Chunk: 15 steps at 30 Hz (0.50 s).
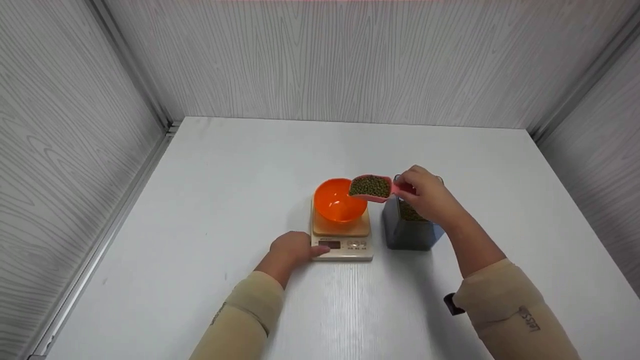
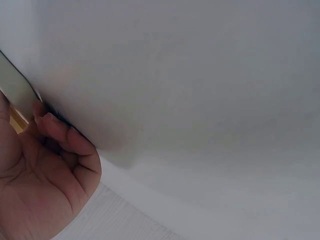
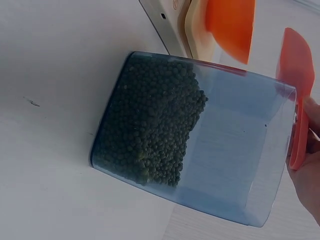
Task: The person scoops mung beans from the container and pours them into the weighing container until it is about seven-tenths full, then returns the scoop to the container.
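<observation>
My right hand (image 1: 425,192) grips the handle of a pink scoop (image 3: 296,57) heaped with small green beans (image 1: 371,186), likely mung beans. The scoop's tip is over the right rim of an orange bowl (image 1: 336,205). That bowl stands on the wooden top of a kitchen scale (image 1: 360,254). My left hand (image 1: 294,248) holds the scale's front left corner, thumb by the display and fingers curled at the side in the left wrist view. Below my right hand stands a clear bluish container (image 3: 230,135), about half full of the same beans.
The white table (image 1: 225,200) extends around the scale and container. Grey wood-grain panels (image 1: 325,60) rise at the back and both sides. A small black object (image 1: 454,304) is at the right sleeve cuff.
</observation>
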Each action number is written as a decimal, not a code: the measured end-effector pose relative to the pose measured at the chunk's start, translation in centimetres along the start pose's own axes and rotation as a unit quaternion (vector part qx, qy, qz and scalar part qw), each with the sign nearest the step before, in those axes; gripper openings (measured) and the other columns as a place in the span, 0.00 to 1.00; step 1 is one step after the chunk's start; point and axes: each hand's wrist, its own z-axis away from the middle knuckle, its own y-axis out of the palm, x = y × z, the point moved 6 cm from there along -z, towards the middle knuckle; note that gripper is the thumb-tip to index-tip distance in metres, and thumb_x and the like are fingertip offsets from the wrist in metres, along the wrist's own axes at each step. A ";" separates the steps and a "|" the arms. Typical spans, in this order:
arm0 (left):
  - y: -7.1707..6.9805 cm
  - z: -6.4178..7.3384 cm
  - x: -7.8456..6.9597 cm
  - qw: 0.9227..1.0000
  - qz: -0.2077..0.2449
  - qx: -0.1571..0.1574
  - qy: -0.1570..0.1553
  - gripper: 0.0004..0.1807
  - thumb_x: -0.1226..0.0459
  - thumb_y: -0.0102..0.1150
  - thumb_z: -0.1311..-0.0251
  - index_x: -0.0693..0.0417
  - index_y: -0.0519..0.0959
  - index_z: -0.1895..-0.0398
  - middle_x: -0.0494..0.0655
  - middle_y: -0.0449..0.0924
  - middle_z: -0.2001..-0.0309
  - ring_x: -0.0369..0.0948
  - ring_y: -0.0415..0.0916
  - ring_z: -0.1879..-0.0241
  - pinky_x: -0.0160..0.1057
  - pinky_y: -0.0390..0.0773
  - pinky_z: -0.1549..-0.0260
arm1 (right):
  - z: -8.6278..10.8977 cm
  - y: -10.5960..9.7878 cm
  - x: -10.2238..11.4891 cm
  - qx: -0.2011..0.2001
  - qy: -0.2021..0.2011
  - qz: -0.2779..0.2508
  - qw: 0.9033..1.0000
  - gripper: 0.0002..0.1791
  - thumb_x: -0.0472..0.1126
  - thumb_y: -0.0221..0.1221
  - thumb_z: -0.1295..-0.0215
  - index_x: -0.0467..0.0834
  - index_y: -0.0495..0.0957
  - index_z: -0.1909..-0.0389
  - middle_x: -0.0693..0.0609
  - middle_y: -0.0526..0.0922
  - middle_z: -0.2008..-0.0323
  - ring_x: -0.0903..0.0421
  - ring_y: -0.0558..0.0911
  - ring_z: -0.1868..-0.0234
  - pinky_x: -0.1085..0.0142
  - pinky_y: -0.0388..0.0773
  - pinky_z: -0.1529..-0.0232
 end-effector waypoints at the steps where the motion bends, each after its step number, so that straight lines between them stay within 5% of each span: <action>1: -0.1 0.1 0.0 1.000 -0.001 0.000 0.001 0.30 0.37 0.56 0.51 0.55 0.80 0.66 0.47 0.74 0.73 0.45 0.70 0.68 0.43 0.73 0.58 | 0.0 0.1 0.0 0.000 0.002 0.001 1.000 0.11 0.39 0.57 0.38 0.41 0.75 0.56 0.47 0.72 0.58 0.51 0.71 0.58 0.57 0.74 0.53; 9: -0.2 0.2 -0.3 0.999 -0.041 -0.005 0.023 0.30 0.37 0.51 0.48 0.56 0.80 0.68 0.47 0.74 0.74 0.43 0.70 0.70 0.44 0.74 0.60 | -0.2 0.2 0.4 -0.009 -0.035 0.020 0.999 0.09 0.38 0.58 0.39 0.39 0.76 0.59 0.46 0.72 0.61 0.51 0.70 0.60 0.58 0.72 0.57; 15: -0.2 0.3 -0.4 0.999 -0.029 -0.002 0.016 0.30 0.37 0.52 0.48 0.55 0.80 0.70 0.47 0.74 0.74 0.44 0.70 0.70 0.43 0.73 0.60 | -0.4 0.5 0.4 -0.005 -0.040 0.042 0.998 0.09 0.38 0.58 0.39 0.39 0.76 0.60 0.46 0.72 0.61 0.51 0.70 0.60 0.57 0.72 0.57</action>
